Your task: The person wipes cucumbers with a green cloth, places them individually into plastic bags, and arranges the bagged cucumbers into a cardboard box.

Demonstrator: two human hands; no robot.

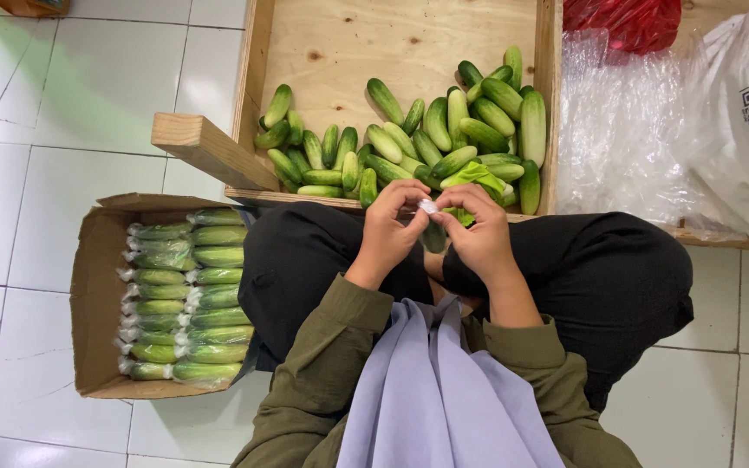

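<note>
Item: wrapped cucumber (pixel 433 236), centre frame, over the lap. Left hand (pixel 385 236) and right hand (pixel 484 236), each grip closed on it, fingertips pinching the white wrap end (pixel 427 206). Step judged: sealing. Next move calls for steady pinch. Filled cardboard box (pixel 97 295) lower left.

We see a produce packing spot on a white tiled floor (pixel 71 113): wooden crate (pixel 257 52) of loose cucumbers (pixel 444 130), cardboard box (pixel 97 295) of wrapped cucumbers (pixel 184 295), plastic bags (pixel 626 121).
</note>
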